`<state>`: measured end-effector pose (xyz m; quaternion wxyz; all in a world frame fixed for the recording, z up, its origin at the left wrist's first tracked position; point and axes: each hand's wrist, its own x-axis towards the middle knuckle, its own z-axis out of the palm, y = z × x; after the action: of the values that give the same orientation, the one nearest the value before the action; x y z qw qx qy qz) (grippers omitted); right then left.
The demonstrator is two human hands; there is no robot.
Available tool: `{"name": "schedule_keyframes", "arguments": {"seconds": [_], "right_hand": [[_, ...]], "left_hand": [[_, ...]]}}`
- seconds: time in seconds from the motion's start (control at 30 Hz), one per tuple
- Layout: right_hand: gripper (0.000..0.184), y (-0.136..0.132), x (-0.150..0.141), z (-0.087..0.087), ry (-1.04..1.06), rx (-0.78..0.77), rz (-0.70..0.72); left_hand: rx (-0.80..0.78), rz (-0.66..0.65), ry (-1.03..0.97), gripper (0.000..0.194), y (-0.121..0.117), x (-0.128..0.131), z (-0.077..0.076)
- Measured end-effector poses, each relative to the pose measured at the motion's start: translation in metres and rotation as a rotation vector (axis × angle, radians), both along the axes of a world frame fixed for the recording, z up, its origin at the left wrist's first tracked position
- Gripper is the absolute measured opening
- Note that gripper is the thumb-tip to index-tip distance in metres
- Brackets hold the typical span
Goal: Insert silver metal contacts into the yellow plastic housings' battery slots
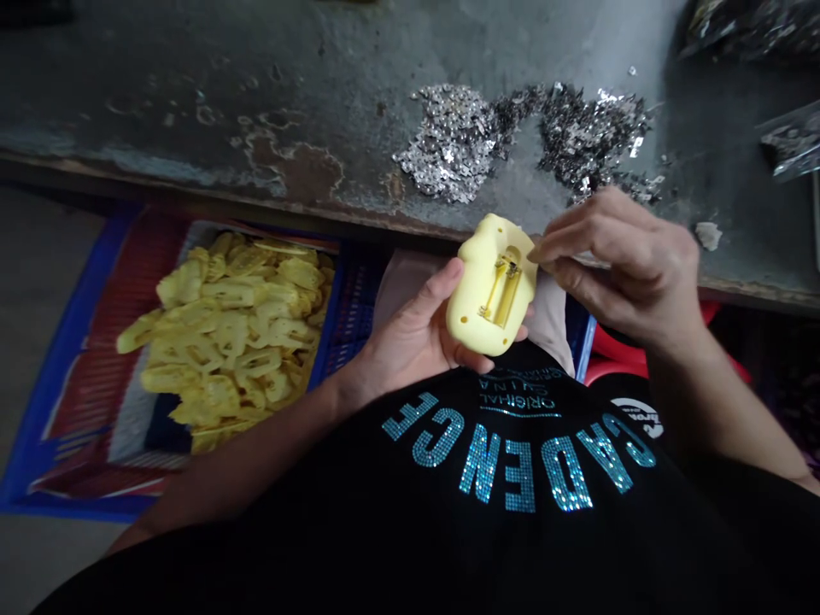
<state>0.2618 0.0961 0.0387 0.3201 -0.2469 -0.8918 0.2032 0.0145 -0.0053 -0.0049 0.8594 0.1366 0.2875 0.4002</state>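
My left hand (426,320) is wrapped round a pale yellow plastic housing (470,295) with a rounded body and small holes near its edges. An open battery compartment (509,295) faces up, and metal contacts show at its ends. Beside the housing's upper right edge is my right hand (618,256), its thumb and forefinger pinched together. Anything between those fingertips is too small or hidden to make out. Just beyond the hands, on the workbench, lie a pile of small shiny metal pieces (452,141) and a darker pile of similar pieces (589,132).
The worn grey workbench (192,77) runs across the far side, its edge close to my hands. At the left, a blue crate (70,359) holds many yellow plastic parts (231,333). Clear bags of metal pieces (794,141) lie at the right. Something red (615,354) is below the bench.
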Motion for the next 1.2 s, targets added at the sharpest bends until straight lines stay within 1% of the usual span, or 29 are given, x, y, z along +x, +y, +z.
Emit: {"name": "schedule_keyframes", "arguments": {"seconds": [0.1,0.2,0.27,0.3,0.37,0.5,0.53,0.6,0.63,0.7,0.77,0.87,0.97,1.03,1.1,1.2], "right_hand": [[0.019,-0.011,0.001,-0.016,0.015,0.198,-0.021],[0.025,-0.019,0.002,-0.027,0.014,0.377,-0.054],[0.029,-0.025,0.001,-0.032,-0.007,0.435,-0.093],[0.030,-0.027,0.001,-0.032,-0.010,0.437,-0.104],[0.027,-0.030,-0.001,-0.032,0.032,0.375,-0.105],[0.020,-0.026,-0.002,-0.021,0.191,0.035,-0.114],[0.023,-0.023,-0.002,-0.017,0.190,-0.043,-0.111],[0.036,-0.017,-0.001,-0.011,0.141,-0.149,-0.077],[0.042,-0.015,0.000,-0.008,0.103,-0.184,-0.056],[0.048,-0.012,-0.001,-0.004,0.054,-0.228,-0.029],[0.048,-0.012,-0.005,-0.004,0.048,-0.249,-0.017],[0.047,-0.016,-0.012,-0.010,0.083,-0.230,-0.014],[0.048,-0.019,-0.021,-0.021,0.132,-0.119,-0.038],[0.048,-0.018,-0.028,-0.027,0.167,-0.040,-0.047],[0.050,-0.014,-0.036,-0.030,0.189,-0.001,-0.048],[0.054,-0.005,-0.053,-0.031,0.189,-0.020,-0.024]], "left_hand": [[0.038,0.012,0.019,0.071,-0.002,0.002,0.001],[0.068,0.029,0.027,0.070,-0.003,0.004,0.000],[0.085,0.045,0.025,0.072,-0.005,0.005,-0.001],[0.092,0.048,0.029,0.072,-0.005,0.006,-0.002],[0.101,0.061,0.058,0.072,-0.007,0.007,-0.001],[0.125,0.138,0.143,0.073,-0.012,0.009,0.004],[0.136,0.161,0.166,0.073,-0.013,0.010,0.006],[0.163,0.207,0.217,0.068,-0.016,0.012,0.008],[0.182,0.233,0.239,0.065,-0.017,0.013,0.008],[0.231,0.268,0.270,0.060,-0.020,0.015,0.008],[0.281,0.298,0.286,0.058,-0.022,0.016,0.006],[0.355,0.318,0.293,0.055,-0.025,0.015,0.003],[0.404,0.318,0.321,0.056,-0.026,0.008,0.000],[0.426,0.323,0.385,0.050,-0.026,0.000,-0.002],[0.426,0.335,0.461,0.046,-0.026,-0.008,-0.006],[0.335,0.391,0.518,0.055,-0.027,-0.022,-0.018]]}}
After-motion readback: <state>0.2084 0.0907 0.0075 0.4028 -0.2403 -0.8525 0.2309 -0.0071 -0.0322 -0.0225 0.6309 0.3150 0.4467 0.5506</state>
